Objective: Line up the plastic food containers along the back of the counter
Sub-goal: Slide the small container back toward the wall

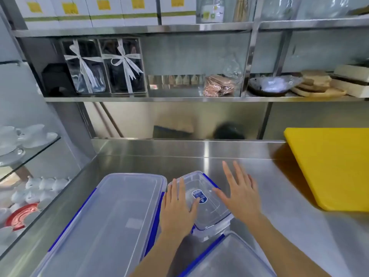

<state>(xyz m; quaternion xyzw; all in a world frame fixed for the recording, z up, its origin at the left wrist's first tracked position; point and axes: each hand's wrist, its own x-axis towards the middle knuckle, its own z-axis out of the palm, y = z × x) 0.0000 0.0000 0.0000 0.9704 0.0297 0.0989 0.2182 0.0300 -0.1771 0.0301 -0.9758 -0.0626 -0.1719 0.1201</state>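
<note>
So the small clear plastic container with blue clip latches point(201, 198) sits mid-counter, well short of the back edge, squeezed between the big clear lidded tub point(107, 220) on the left and another clear tub point(229, 258) at the near right. It looks empty, so I'd guess light, stiff, and slidey on the stainless steel counter point(289, 216).

The left hand point(177, 210) lies flat on its lid, fingers spread, gripping nothing. The right hand point(239, 194) is wide open just beside its right edge, also empty.

I'd take it by the two long sides. The blue-and-white sticker point(199, 196) on the lid is too blurry to read. A yellow cutting board point(331, 166) lies far right.
</note>
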